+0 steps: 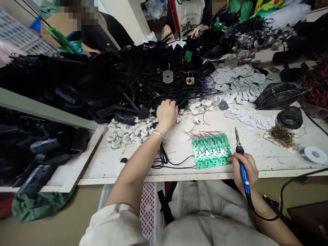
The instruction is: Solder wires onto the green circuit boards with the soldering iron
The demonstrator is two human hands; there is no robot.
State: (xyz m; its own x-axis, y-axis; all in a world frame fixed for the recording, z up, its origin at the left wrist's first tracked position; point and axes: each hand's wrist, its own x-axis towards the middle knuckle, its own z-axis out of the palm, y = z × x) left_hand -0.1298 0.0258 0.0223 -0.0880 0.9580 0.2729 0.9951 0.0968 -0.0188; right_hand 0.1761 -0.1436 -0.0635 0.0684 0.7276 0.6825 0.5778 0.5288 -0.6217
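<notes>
My right hand (246, 171) is closed around the blue handle of a soldering iron (244, 176), its metal tip pointing up and away from me. A finger of that hand rests at the right edge of a green circuit board panel (211, 152) with many thin red wires along it. Dark cables (179, 167) run to the panel's left side. Stretched forward, my left hand (167, 114) has curled fingers at the near edge of a heap of black cables (151, 82). Its fingertips are hidden, and what they hold cannot be made out.
White wired parts (138, 131) lie beside my left forearm. Grey plates (238, 82) are piled at the back right, near an iron stand (279, 97). A solder spool (314, 154) sits far right. Two people are across the bench; one's hand (197, 32) shows.
</notes>
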